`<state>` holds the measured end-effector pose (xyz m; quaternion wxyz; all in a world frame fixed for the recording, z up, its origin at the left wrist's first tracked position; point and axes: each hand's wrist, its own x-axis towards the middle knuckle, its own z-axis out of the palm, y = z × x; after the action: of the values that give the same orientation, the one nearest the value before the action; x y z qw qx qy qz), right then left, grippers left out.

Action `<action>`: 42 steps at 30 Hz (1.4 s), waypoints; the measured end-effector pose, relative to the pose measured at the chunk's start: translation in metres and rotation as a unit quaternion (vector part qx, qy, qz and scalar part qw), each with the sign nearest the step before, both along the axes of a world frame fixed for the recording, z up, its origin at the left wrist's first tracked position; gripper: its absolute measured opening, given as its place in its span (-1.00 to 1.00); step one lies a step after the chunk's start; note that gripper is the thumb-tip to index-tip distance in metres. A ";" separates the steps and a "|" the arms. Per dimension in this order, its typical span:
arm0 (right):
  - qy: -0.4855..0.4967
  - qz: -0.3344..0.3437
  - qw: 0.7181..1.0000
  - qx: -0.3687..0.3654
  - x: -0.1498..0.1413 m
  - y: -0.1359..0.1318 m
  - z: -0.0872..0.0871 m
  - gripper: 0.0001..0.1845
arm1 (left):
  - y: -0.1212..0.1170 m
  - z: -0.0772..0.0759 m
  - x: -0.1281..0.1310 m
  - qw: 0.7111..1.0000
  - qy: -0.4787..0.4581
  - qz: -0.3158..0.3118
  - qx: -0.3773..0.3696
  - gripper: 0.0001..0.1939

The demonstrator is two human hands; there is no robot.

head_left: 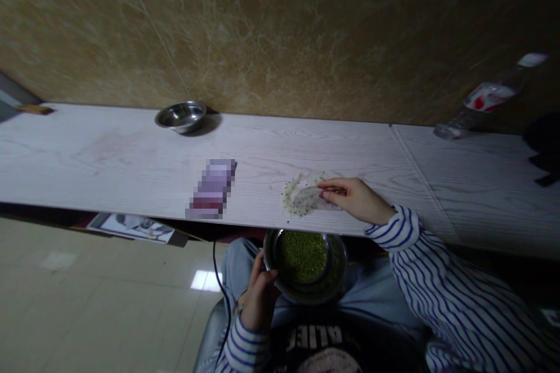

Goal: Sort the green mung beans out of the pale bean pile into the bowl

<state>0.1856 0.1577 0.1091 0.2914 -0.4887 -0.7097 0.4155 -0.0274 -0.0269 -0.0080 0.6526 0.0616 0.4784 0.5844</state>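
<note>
My left hand [261,291] grips the left rim of a metal bowl [339,280] at my lap, below the table edge. Plenty of small green beans [304,255], like mung beans, lie in the bowl. Over the tabletop, my right hand [350,195] has its fingers pinched together on a clear, curved piece [311,197] that looks like plastic; its exact kind is hard to make out. Around and under that piece spreads a patch of white grains [289,197] with scattered green beans mixed in.
An unfilled metal bowl [181,118] stands near the wall. A blurred purple phone-like rectangle [213,189] lies left of the grains. At the right is a clear bottle [485,99] with a red-and-white label. Beneath the white table [109,169], a dark cable [221,285] hangs beside my leg.
</note>
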 end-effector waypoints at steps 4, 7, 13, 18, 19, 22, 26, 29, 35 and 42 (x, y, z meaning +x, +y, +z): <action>0.012 -0.005 1.000 -0.010 0.005 -0.004 0.003 -0.71 | 0.000 -0.001 0.001 1.000 -0.005 -0.006 0.002 -0.33; 0.021 -0.020 1.000 -0.011 0.011 -0.007 0.005 -0.71 | 0.001 -0.001 0.002 1.000 -0.009 0.002 0.001 -0.36; -0.009 -0.037 0.999 0.022 0.014 -0.017 0.003 -0.71 | 0.001 -0.004 0.002 1.000 -0.003 0.005 0.019 -0.35; -0.020 -0.031 0.999 0.032 0.005 -0.026 0.001 -0.70 | 0.000 -0.002 0.002 1.000 0.022 -0.011 0.008 -0.32; -0.024 -0.033 0.999 0.032 0.005 -0.028 0.001 -0.69 | 0.000 -0.001 0.002 1.000 0.022 -0.013 0.007 -0.31; -0.033 -0.045 0.998 0.033 0.010 -0.033 0.003 -0.64 | 0.001 0.001 0.000 1.000 0.010 -0.020 0.008 -0.30; -0.035 -0.074 0.995 0.052 0.021 -0.041 0.005 -0.64 | 0.001 0.002 0.002 1.000 -0.001 -0.013 0.004 -0.34; -0.032 -0.085 0.995 0.052 0.024 -0.049 0.004 -0.66 | 0.001 0.002 0.004 1.000 0.000 -0.009 -0.005 -0.35; -0.005 -0.090 0.995 0.035 0.014 -0.064 -0.005 -0.70 | 0.001 0.004 0.003 1.000 0.006 -0.002 -0.013 -0.39; -0.019 -0.077 0.996 0.043 0.005 -0.070 -0.014 -0.70 | 0.000 0.002 0.002 1.000 0.002 -0.002 -0.009 -0.39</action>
<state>0.1902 0.0882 0.0954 0.3296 -0.5367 -0.6925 0.3518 -0.0249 -0.0267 -0.0056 0.6532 0.0577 0.4844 0.5790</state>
